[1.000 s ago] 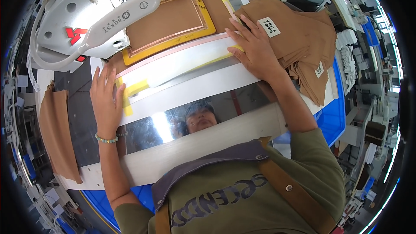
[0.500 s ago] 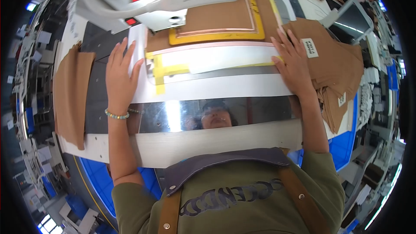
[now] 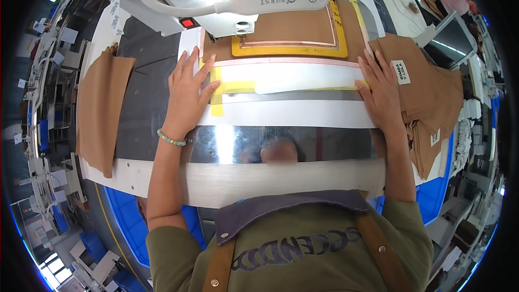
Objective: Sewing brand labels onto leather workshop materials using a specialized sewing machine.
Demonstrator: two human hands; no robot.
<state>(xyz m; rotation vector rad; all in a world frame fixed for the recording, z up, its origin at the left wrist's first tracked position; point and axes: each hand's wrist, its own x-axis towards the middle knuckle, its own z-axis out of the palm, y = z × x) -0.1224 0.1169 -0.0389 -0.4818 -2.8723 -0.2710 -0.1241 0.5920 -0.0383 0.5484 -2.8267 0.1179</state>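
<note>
My left hand (image 3: pixel 191 91), with a beaded bracelet at its wrist, lies with fingers spread on the left end of a taped template (image 3: pixel 297 75), white with yellow tape and a pink strip. My right hand (image 3: pixel 381 91) rests open at the template's right end, beside stacked brown fabric pieces (image 3: pixel 430 87) with white labels. Just beyond the template, a yellow rectangular frame (image 3: pixel 289 52) surrounds a brown panel (image 3: pixel 288 26). A white machine head (image 3: pixel 162 1) overhangs its left part. A polished metal plate (image 3: pixel 335 143) lies nearer me, below a white strip.
Another brown fabric piece (image 3: pixel 101 113) lies at the table's left. A dark screen (image 3: pixel 451 40) stands at the back right. Blue bins (image 3: pixel 121 221) show below the front edge (image 3: pixel 135 179). Workstations line both sides.
The view has turned, so the table now looks level and farther right. My left hand lifted or slid slightly, now closer onto the template's taped end. My right hand stays at the right end.
</note>
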